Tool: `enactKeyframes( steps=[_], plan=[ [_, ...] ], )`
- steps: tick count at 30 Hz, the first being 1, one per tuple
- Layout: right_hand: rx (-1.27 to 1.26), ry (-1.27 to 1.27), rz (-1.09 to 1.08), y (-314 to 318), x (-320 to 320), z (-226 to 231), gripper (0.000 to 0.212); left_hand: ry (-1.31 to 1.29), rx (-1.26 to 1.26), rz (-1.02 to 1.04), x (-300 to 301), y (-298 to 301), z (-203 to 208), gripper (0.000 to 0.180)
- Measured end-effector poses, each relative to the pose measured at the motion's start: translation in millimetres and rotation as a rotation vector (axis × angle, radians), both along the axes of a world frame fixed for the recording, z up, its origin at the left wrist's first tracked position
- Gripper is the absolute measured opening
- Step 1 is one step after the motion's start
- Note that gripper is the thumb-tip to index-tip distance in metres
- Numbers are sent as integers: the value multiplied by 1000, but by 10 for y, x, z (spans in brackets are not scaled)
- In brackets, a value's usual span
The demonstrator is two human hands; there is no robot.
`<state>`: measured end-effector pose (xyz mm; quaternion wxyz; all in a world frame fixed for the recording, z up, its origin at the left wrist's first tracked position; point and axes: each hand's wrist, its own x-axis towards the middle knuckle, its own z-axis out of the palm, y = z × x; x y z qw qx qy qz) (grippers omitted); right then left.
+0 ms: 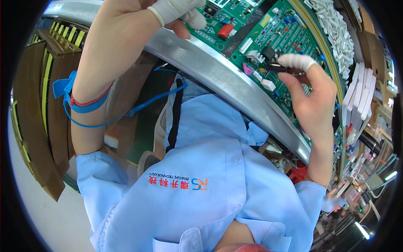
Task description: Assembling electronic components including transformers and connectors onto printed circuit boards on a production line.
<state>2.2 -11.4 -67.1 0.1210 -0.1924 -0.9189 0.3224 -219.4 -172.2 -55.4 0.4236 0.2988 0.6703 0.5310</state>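
Note:
Two green circuit boards lie side by side, the left board (pixel 214 42) and the right board (pixel 238 56), with a dark strip between them. Over the right board, my right hand (pixel 315 90) pinches a small black component (pixel 276 67) between thumb and a white-covered finger. A pink piece (pixel 247 69) and a white block-shaped part (pixel 268 85) sit close to it. My left hand (pixel 133 31), also with white-covered fingertips, is curled at the left board's near edge, by a red cylindrical component (pixel 226 31). The top edge cuts it off, and what it holds is hidden.
A metal rail (pixel 201 59) runs along the boards' near side. Many small white tubes (pixel 333 33) lie beyond the right board, near white stacked pieces (pixel 359 92). A coiled blue cord (pixel 153 101) runs from my left wrist strap (pixel 90 104). Brown cartons (pixel 31 84) stand at left.

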Motion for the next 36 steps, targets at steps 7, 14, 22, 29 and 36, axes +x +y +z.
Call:
enactKeyframes(
  steps=[7,14,22,29,36],
  plan=[
    [443,3,171,-10,-45,-79,23,-12,277,-17,-6,9,-275,36],
    [540,-38,214,-44,-28,-59,24,49,245,-113,-68,-6,-355,31],
    [654,-90,238,-91,-55,-24,21,2,52,-26,37,161,-56,31],
    [579,-57,246,-7,-40,-27,23,587,153,-249,56,315,26,25],
    [539,1,110,102,185,118,40,828,192,-515,148,587,18,16]
  ],
)
